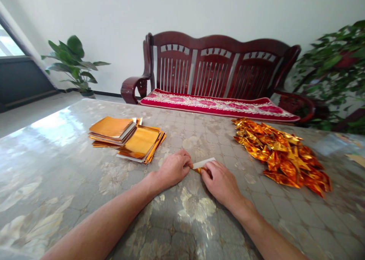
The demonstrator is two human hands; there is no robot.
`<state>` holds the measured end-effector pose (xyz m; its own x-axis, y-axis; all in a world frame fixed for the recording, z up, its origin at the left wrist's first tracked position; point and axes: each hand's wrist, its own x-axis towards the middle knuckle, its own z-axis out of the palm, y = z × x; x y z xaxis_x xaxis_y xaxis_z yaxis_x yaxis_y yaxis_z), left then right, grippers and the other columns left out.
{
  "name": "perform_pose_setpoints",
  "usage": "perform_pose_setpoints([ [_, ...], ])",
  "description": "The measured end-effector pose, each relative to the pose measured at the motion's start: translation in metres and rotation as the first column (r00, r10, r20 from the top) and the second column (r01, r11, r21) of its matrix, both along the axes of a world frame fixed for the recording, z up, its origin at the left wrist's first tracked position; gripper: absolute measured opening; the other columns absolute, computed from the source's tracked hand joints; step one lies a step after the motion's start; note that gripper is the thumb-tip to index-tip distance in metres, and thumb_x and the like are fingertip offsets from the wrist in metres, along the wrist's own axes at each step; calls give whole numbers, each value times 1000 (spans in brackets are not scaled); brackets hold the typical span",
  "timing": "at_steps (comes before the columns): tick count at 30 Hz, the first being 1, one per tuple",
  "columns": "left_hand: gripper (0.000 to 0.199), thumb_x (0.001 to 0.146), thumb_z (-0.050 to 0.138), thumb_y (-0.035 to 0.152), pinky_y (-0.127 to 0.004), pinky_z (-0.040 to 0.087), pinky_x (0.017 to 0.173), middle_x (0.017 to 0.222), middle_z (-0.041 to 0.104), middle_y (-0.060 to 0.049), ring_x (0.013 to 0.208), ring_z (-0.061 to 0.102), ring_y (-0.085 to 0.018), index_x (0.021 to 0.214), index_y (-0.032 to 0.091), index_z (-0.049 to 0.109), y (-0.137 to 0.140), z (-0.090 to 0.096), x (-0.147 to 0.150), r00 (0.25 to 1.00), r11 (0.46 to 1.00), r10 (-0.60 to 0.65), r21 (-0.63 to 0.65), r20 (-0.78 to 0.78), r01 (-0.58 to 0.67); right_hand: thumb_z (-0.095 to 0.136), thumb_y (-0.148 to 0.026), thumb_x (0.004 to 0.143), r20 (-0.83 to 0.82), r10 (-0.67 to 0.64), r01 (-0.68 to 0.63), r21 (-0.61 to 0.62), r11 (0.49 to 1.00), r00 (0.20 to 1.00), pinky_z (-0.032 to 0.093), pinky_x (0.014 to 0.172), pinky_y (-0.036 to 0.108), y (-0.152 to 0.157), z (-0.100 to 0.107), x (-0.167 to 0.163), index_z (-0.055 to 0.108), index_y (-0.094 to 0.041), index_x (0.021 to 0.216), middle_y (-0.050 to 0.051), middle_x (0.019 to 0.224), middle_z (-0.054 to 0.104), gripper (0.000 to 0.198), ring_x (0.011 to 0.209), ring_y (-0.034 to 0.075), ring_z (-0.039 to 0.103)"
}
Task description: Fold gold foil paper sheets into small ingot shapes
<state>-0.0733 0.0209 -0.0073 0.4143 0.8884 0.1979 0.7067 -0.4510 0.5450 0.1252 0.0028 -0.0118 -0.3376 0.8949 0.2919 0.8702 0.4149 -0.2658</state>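
Note:
Between my two hands, low over the table, is a sheet of gold foil paper (204,162), partly folded, with its white back turned up and a strip of gold at the near edge. My left hand (175,168) pinches its left end with closed fingers. At the right end, my right hand (219,179) grips the same sheet between thumb and fingers, hiding part of it. Left of my hands lie stacks of square gold foil sheets (142,140). To the right is a heap of folded shiny gold foil pieces (281,153).
The table (119,222) has a glossy floral cover. Clear plastic packaging (336,143) lies at its right. Beyond stands a dark red wooden bench (211,62) with a red floral cushion (211,103). Potted plants (74,60) flank the bench.

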Motion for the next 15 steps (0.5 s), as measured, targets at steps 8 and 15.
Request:
perform_pose_setpoints([
  [8, 14, 83, 58, 15, -25, 46, 81, 102, 64, -2, 90, 64, -16, 78, 21, 70, -3, 6, 1, 1000, 999, 4, -35, -11, -5, 49, -22, 89, 5, -12, 12, -17, 1000, 1000, 36, 66, 30, 1, 2, -1, 51, -22, 71, 2, 79, 62, 19, 76, 18, 57],
  [15, 15, 87, 57, 20, -24, 44, 76, 100, 64, -1, 85, 64, -15, 76, 19, 67, -5, 8, 6, 997, 995, 60, -72, -53, -64, 51, -22, 89, 10, -23, 24, -24, 999, 1000, 35, 67, 29, 0, 2, -1, 52, -22, 72, 2, 80, 62, 17, 77, 18, 58],
])
